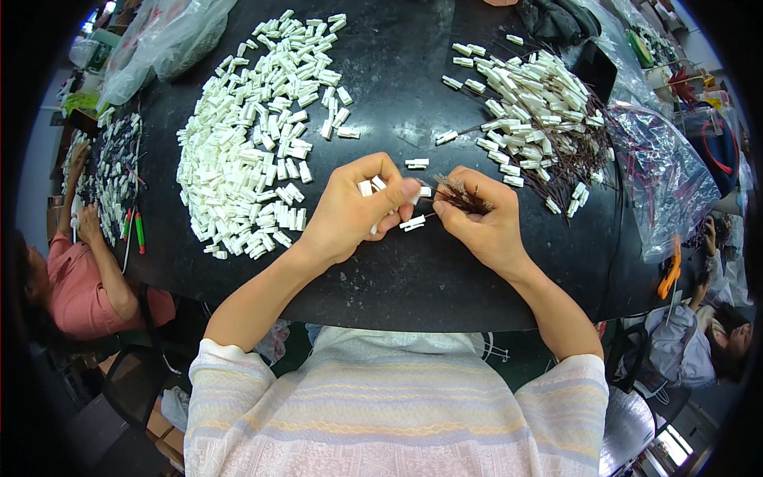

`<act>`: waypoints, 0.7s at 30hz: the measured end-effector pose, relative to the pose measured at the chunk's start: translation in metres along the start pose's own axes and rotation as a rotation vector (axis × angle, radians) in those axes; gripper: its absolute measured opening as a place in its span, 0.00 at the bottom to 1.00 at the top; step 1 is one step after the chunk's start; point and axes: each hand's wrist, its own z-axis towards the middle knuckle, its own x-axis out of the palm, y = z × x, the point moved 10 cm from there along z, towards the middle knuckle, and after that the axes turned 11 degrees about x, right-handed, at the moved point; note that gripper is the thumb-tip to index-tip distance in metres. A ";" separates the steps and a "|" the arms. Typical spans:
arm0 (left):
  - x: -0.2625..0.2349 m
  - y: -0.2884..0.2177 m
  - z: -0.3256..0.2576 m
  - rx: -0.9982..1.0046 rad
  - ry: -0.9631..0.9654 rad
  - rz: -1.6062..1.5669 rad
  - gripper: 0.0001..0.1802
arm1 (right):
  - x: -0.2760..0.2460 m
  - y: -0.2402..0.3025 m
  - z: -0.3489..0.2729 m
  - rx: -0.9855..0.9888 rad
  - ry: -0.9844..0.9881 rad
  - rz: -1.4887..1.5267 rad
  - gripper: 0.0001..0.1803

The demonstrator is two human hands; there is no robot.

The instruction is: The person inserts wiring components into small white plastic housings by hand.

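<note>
My left hand (358,203) is closed, with a few small white plastic pieces (366,188) between its fingers and thumb. Close by on the right, my right hand (485,215) pinches a bunch of thin dark-brown strands (461,196) with frayed, fuzzy ends. Where the fingertips almost meet, one white piece (425,191) shows; whether a strand sits in it I cannot tell. Loose white pieces lie just beyond and below the fingers. Left of my hands spreads a big heap of white pieces (238,159). To the right is a pile of white pieces on brown strands (532,95).
A black tabletop (389,71) carries everything. Clear plastic bags (664,175) lie at the right, near orange-handled scissors (670,270). Another plastic bag (171,44) is at the far left. A person in pink (95,278) works at the left; another person (715,334) sits at the right.
</note>
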 end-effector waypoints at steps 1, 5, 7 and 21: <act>-0.002 -0.003 0.002 0.006 -0.001 0.002 0.09 | -0.001 -0.008 0.001 0.039 -0.017 0.069 0.03; -0.007 0.008 0.005 -0.141 0.004 -0.454 0.15 | -0.011 -0.017 -0.001 0.250 -0.082 0.272 0.06; -0.003 0.004 0.005 -0.145 0.037 -0.621 0.17 | -0.011 -0.020 -0.001 0.244 -0.100 0.245 0.07; -0.012 -0.002 0.006 -0.074 0.017 -0.451 0.12 | -0.015 -0.013 -0.003 0.186 -0.096 0.245 0.03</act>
